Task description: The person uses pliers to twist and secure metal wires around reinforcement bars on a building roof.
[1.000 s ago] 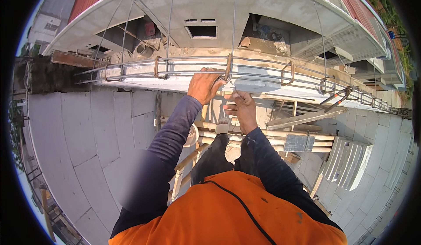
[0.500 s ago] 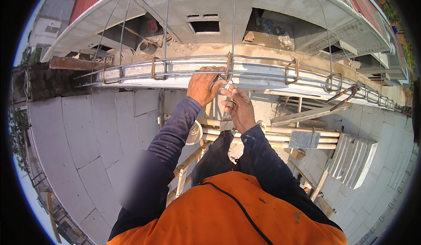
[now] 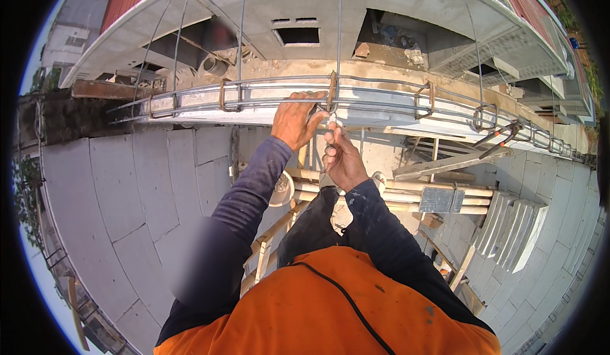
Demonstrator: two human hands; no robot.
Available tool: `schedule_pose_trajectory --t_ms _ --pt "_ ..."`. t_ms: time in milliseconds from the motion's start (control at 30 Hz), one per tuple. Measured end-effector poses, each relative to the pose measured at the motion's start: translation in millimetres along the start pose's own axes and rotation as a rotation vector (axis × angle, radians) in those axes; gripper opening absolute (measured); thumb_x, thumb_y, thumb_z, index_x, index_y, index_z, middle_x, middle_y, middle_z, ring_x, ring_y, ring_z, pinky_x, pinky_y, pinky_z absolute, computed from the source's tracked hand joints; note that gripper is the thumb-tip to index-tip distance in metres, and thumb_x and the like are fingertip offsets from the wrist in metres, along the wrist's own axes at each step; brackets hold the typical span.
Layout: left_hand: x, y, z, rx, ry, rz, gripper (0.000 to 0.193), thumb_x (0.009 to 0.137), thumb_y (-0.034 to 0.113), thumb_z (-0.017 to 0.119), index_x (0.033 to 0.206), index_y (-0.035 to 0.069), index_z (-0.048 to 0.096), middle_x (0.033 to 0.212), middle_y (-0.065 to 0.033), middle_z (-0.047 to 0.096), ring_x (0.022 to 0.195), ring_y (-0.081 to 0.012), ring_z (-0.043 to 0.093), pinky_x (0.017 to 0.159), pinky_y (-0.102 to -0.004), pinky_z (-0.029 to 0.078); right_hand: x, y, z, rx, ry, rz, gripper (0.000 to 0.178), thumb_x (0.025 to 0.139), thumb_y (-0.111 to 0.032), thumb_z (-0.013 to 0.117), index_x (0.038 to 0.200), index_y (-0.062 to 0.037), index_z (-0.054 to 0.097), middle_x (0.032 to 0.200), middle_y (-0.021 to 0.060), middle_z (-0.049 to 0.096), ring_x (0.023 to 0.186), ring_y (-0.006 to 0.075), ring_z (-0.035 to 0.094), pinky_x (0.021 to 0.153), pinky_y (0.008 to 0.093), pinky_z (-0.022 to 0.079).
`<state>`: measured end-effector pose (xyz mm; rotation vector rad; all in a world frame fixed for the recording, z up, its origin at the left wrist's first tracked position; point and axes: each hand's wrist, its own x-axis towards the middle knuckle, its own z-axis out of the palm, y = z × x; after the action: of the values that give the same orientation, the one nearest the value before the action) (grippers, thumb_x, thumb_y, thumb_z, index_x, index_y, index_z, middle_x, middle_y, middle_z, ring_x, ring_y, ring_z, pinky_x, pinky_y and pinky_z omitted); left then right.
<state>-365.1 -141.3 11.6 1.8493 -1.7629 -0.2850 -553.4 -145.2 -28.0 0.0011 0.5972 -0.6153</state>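
Curling over the lower bars of a steel cage (image 3: 223, 95), the left hand (image 3: 295, 121) grips just left of a rusty stirrup (image 3: 332, 88) in the head view. Just below that stirrup, the right hand (image 3: 344, 158) has its fingers bent inward (whether they pinch anything, I cannot tell). The cage runs along a pale wall top (image 3: 381, 120), with an orange-marked hand tool (image 3: 512, 132) farther right.
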Motion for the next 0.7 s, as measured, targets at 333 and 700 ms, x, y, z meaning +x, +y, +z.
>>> schedule_pose_trajectory --t_ms 333,700 --pt "-1.2 -5.8 0.8 -0.004 -0.013 0.043 0.043 0.095 0.033 0.073 0.132 0.010 0.069 0.119 -0.0152 0.069 0.115 -0.0344 0.061 0.097 -0.0467 0.048 -4.0 -2.8 4.8 -0.374 0.164 -0.168 0.026 0.106 -0.030 0.066 0.119 -0.0084 0.064 0.104 0.0069 0.075 0.072 0.0111 0.069 0.058 0.0240 0.053" --pt "1.9 2.1 -4.7 -0.029 -0.023 0.007 0.042 0.094 0.029 0.073 0.131 0.008 0.069 0.120 -0.0175 0.069 0.117 -0.0381 0.061 0.100 -0.0478 0.047 7.4 17.5 1.7 0.036 0.042 -0.026 0.018 0.106 -0.034 0.065 0.118 -0.0204 0.064 0.096 -0.0031 0.068 0.065 0.0082 0.056 0.061 0.0261 0.046"
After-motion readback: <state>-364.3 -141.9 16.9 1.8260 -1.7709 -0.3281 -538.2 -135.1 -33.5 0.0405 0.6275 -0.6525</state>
